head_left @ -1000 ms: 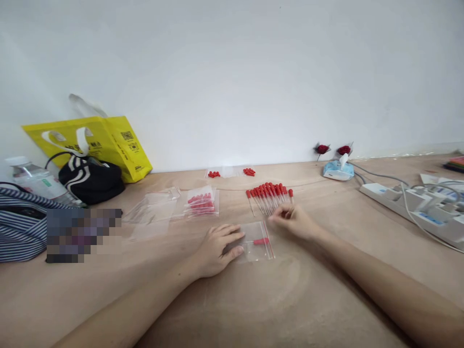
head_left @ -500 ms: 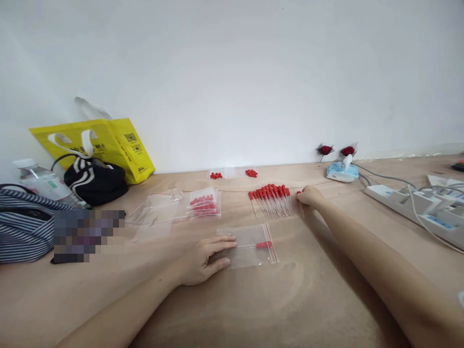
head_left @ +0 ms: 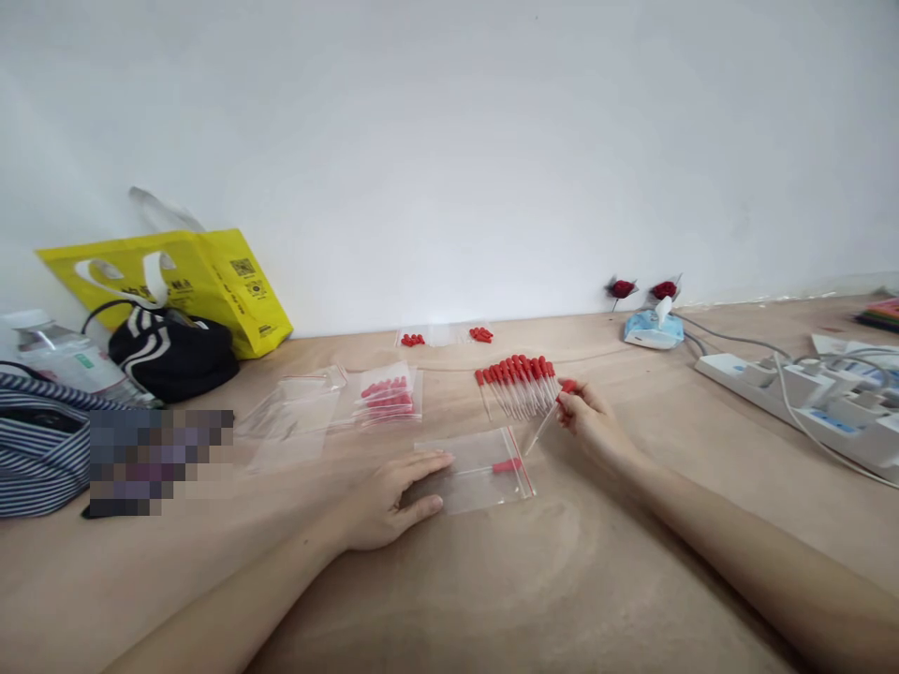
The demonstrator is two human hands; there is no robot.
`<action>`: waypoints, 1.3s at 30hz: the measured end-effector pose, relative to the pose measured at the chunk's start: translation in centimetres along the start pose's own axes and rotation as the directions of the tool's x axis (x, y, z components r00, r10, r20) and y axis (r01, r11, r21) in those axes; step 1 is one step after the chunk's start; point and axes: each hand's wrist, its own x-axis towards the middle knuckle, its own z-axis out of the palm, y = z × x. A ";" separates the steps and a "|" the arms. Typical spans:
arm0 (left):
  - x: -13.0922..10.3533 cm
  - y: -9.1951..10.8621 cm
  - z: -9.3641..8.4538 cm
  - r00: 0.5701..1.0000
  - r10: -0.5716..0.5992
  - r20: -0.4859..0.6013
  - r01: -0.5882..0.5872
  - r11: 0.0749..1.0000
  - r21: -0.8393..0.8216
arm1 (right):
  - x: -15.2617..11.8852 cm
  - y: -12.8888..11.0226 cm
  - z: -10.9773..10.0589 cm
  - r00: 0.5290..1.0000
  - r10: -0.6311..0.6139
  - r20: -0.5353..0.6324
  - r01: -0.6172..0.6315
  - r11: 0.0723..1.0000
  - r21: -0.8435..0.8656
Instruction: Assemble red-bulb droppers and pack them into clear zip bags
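My left hand [head_left: 390, 504] lies flat, fingers apart, with its fingertips on the left edge of a clear zip bag [head_left: 474, 492]. Inside that bag is one dropper [head_left: 507, 465] with a red rubber bulb and a thin clear tube. Between the fingertips of my right hand [head_left: 590, 419] is another dropper [head_left: 542, 429]; its bulb is up and its tube slants down-left toward the bag's red-lined mouth. Just left of this hand, a row of red-bulbed droppers [head_left: 518, 379] is fanned out on the table.
Filled bags [head_left: 386, 402] with red bulbs are stacked beyond my left hand, beside flat clear bags [head_left: 299, 421]. Red bulbs [head_left: 413, 341] lie by the wall. A yellow bag [head_left: 245, 300] and black pouch [head_left: 172, 351] stand left; tissues [head_left: 653, 329] and a power strip [head_left: 744, 379] right.
My right hand has come left and nearer from the row's right end, bringing a dropper toward the bag. My left hand stays on the bag. The view has shifted slightly.
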 end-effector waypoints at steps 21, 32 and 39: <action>0.3 -0.2 0.2 0.999 0.006 -0.033 -0.005 1.000 0.030 | -2.9 0.8 1.7 0.886 0.091 0.455 0.123 0.899 -0.420; 0.3 -0.5 0.2 0.999 0.010 -0.035 -0.009 0.999 0.038 | -3.3 -0.5 1.3 0.719 0.131 0.683 0.260 0.860 -0.439; 0.4 -0.3 0.2 0.999 0.024 -0.040 -0.023 0.999 0.030 | -3.0 0.4 2.0 0.775 0.201 0.599 -0.009 0.952 -0.307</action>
